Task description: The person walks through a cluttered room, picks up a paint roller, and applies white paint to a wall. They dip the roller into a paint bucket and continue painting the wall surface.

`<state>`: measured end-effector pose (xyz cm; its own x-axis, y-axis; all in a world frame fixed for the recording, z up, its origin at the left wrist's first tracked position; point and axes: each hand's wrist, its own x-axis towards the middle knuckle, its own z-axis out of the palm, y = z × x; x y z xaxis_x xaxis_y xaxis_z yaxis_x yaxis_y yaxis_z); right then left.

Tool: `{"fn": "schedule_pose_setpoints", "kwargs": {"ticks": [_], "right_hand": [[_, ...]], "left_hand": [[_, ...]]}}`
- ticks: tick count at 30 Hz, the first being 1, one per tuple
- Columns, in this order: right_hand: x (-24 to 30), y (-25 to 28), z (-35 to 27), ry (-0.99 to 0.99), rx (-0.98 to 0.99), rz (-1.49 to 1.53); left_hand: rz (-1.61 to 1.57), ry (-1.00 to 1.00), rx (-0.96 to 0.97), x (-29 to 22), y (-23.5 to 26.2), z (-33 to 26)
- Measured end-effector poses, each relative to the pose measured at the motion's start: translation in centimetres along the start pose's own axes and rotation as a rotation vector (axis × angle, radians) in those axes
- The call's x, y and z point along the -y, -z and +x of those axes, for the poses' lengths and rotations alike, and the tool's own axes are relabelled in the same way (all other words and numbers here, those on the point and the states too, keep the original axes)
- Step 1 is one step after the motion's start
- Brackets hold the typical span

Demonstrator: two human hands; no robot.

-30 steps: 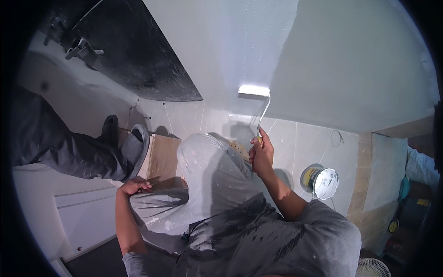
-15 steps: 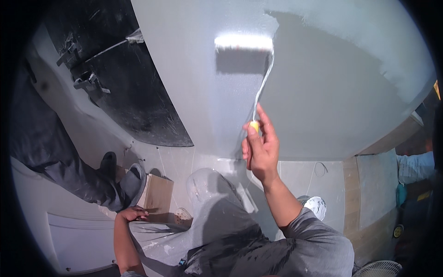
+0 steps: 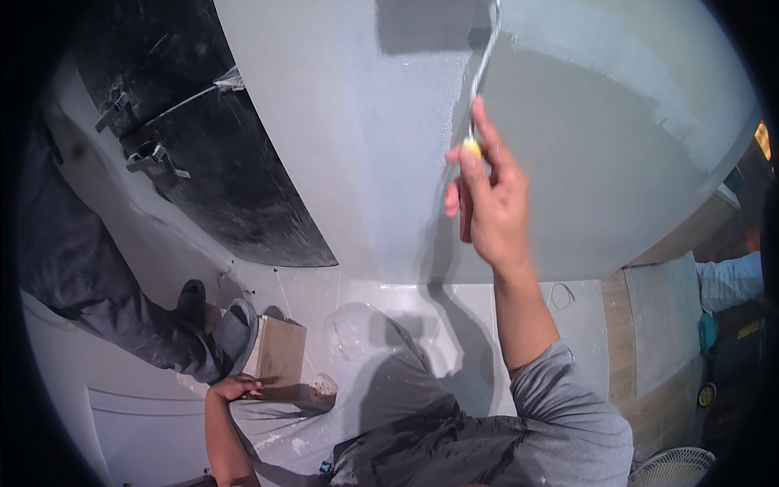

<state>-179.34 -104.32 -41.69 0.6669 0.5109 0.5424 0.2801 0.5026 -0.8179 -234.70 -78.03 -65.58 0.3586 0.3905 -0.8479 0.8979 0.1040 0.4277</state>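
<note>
My right hand (image 3: pixel 487 203) is raised against the grey wall (image 3: pixel 341 146) and grips a paint roller by its yellow-tipped handle (image 3: pixel 468 150). The thin metal shaft (image 3: pixel 485 57) runs up out of the top edge, so the roller sleeve is hidden; its dark shadow lies on the wall to the left. Right of the shaft the wall is a darker grey. My left hand (image 3: pixel 235 388) hangs low at the lower left, resting on a grey plastic-covered edge beside a brown box (image 3: pixel 280 353); its fingers are curled and I cannot tell if they grip.
Another person's dark trouser legs (image 3: pixel 97 276) and shoes (image 3: pixel 235 333) stand at the left by the box. A black panel (image 3: pixel 211 162) with metal fittings adjoins the wall. Clear plastic sheeting (image 3: pixel 365 341) covers the floor. A second person's blue sleeve (image 3: pixel 730 280) and a white fan (image 3: pixel 669 469) are at the right.
My right hand has pushed the roller upward along the wall, until the sleeve left the top of the picture. The view has tilted up. My left hand stays low by the box.
</note>
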Motion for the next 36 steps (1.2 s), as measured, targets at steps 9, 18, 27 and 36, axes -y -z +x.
{"fn": "schedule_pose_setpoints", "kwargs": {"ticks": [9, 18, 27, 36], "right_hand": [[-9.4, 2.5, -15.1, -0.573, -0.099, 0.02], [-16.7, 3.7, -22.7, -0.898, -0.09, -0.129], [-30.0, 7.2, -24.8, -1.288, -0.126, -0.133], [-38.3, 8.1, -25.7, -1.394, -0.123, -0.173]], "left_hand": [[0.05, 0.018, -0.008, -1.2, 0.1, 1.0], [-0.003, 0.089, 0.003, -1.9, -0.5, -0.3], [-0.032, 0.075, 0.027, -1.0, 0.0, 0.3], [-0.04, 0.069, 0.039, -1.3, 0.0, 0.5]]}}
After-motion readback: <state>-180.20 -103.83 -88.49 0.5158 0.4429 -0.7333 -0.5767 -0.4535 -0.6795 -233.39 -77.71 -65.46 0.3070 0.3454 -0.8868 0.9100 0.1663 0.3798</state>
